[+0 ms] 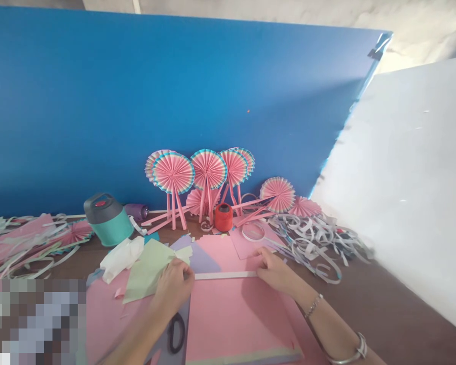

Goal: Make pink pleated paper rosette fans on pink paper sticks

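A narrow white strip (226, 276), which looks like tape, runs straight along the upper edge of a pink paper sheet (235, 314). My left hand (176, 280) is closed on the strip's left end. At its right end, my right hand (274, 268) pinches the strip between thumb and fingers; the exact fingertip contact is partly hidden. Under my left wrist show the dark scissor handles (177, 332). A pale green sheet (146, 271) lies beside my left hand, and a purple sheet (203, 257) lies beyond the strip.
Pleated pink paper fans (208, 170) lean against the blue board (175, 91). In front stands a red roll (224, 219), with a clear ring (253, 231) nearby. A tangle of peeled strips (307, 243) lies right. On the left are a teal container (110, 225) and crumpled white plastic (121, 257).
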`<state>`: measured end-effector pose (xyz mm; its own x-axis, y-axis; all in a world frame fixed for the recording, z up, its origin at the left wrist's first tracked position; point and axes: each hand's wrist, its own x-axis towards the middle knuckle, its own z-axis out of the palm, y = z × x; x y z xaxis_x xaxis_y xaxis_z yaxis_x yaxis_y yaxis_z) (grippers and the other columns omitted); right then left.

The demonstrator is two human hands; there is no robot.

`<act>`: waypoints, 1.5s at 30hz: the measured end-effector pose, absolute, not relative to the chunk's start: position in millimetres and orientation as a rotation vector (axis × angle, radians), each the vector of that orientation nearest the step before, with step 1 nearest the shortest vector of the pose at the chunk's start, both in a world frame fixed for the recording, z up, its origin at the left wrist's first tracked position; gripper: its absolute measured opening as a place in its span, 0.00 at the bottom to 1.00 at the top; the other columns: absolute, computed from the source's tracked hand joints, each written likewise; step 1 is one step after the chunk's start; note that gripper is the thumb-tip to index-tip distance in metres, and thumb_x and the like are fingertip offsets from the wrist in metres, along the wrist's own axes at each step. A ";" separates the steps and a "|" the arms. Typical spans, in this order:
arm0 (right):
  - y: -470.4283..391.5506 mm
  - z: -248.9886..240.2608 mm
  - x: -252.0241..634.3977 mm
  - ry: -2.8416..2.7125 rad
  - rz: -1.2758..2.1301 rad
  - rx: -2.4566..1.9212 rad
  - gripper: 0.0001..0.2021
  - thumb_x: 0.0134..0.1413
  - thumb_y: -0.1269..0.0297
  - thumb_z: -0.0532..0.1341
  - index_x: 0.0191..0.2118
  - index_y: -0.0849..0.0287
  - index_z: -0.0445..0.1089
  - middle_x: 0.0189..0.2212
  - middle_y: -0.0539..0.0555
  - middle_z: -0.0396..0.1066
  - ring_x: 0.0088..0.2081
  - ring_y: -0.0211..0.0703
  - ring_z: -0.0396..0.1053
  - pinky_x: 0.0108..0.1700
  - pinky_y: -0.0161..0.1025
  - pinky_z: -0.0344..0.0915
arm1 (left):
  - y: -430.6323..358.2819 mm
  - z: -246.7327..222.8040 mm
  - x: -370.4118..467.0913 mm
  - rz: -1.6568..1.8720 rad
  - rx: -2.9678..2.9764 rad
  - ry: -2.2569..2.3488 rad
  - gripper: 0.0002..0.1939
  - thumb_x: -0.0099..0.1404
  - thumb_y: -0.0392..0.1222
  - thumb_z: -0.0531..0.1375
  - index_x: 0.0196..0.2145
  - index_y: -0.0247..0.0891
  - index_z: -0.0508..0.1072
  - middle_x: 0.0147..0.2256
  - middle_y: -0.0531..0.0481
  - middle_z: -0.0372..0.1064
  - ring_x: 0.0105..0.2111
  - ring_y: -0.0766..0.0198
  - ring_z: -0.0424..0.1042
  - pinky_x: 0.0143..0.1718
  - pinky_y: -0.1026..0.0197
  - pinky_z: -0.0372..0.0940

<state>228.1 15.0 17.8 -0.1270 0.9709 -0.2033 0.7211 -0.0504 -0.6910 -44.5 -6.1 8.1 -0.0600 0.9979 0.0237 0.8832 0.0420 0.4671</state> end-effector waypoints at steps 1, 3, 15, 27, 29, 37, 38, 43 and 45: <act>14.7 18.5 227.7 -1.882 0.974 -1.805 0.18 0.40 0.81 0.53 0.41 0.59 0.63 0.20 0.43 0.58 0.24 0.36 0.58 0.27 0.32 0.49 | -6.4 8.3 -44.2 0.523 1.907 2.021 0.08 0.57 0.31 0.53 0.22 0.38 0.66 0.32 0.48 0.68 0.36 0.60 0.67 0.37 0.62 0.58; 14.5 19.1 227.4 -1.884 0.956 -1.811 0.18 0.40 0.81 0.53 0.40 0.59 0.64 0.20 0.44 0.60 0.25 0.36 0.60 0.27 0.33 0.50 | -6.8 8.6 -43.8 0.518 1.903 2.029 0.07 0.56 0.31 0.53 0.23 0.38 0.66 0.33 0.48 0.69 0.36 0.60 0.67 0.37 0.62 0.58; 13.8 17.3 225.8 -1.865 0.878 -1.840 0.17 0.39 0.78 0.54 0.39 0.59 0.64 0.25 0.48 0.65 0.28 0.38 0.63 0.29 0.33 0.51 | -7.0 8.6 -41.1 0.498 1.930 2.068 0.08 0.57 0.30 0.53 0.22 0.37 0.66 0.31 0.48 0.68 0.35 0.60 0.68 0.36 0.62 0.57; 13.0 19.9 223.4 -1.842 0.922 -1.846 0.18 0.39 0.78 0.53 0.39 0.59 0.65 0.23 0.46 0.64 0.24 0.36 0.60 0.27 0.33 0.49 | -6.1 9.5 -40.8 0.473 1.932 2.091 0.08 0.58 0.31 0.53 0.23 0.38 0.66 0.32 0.47 0.68 0.36 0.60 0.68 0.36 0.63 0.57; 13.3 19.3 223.2 -1.835 0.926 -1.847 0.18 0.38 0.78 0.53 0.39 0.59 0.65 0.23 0.46 0.64 0.24 0.36 0.60 0.26 0.33 0.49 | -6.4 10.6 -39.8 0.467 1.923 2.106 0.08 0.58 0.31 0.53 0.23 0.38 0.66 0.33 0.47 0.69 0.36 0.60 0.68 0.36 0.63 0.57; 13.7 18.9 224.2 -1.858 0.877 -1.849 0.17 0.38 0.78 0.53 0.38 0.59 0.66 0.24 0.48 0.66 0.27 0.38 0.62 0.28 0.33 0.50 | -6.8 10.3 -38.8 0.472 1.927 2.122 0.08 0.57 0.30 0.53 0.23 0.38 0.67 0.33 0.46 0.69 0.36 0.60 0.69 0.37 0.62 0.58; 13.6 18.6 224.4 -1.856 0.878 -1.843 0.17 0.38 0.78 0.53 0.38 0.59 0.66 0.25 0.48 0.66 0.27 0.38 0.62 0.28 0.33 0.50 | -6.8 10.2 -38.9 0.471 1.930 2.122 0.08 0.57 0.30 0.53 0.23 0.37 0.67 0.33 0.46 0.69 0.36 0.59 0.69 0.37 0.62 0.58; 13.0 17.3 224.4 -1.838 0.881 -1.851 0.16 0.38 0.78 0.54 0.38 0.59 0.65 0.26 0.48 0.66 0.27 0.38 0.62 0.29 0.33 0.50 | -7.5 11.1 -37.7 0.456 1.959 2.134 0.09 0.57 0.30 0.52 0.23 0.38 0.67 0.33 0.46 0.69 0.36 0.59 0.68 0.37 0.62 0.58; 13.1 16.8 224.5 -1.838 0.881 -1.859 0.16 0.39 0.77 0.54 0.38 0.58 0.65 0.24 0.48 0.66 0.26 0.38 0.61 0.28 0.33 0.49 | -7.8 11.4 -37.2 0.449 1.970 2.136 0.09 0.58 0.29 0.52 0.23 0.38 0.67 0.33 0.46 0.69 0.37 0.59 0.68 0.38 0.62 0.58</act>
<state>224.5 13.1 16.8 -0.0526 0.9848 -0.1657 0.7461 -0.0715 -0.6620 -37.2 -7.8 11.4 -0.0910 0.9942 0.0567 0.9330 0.0652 0.3539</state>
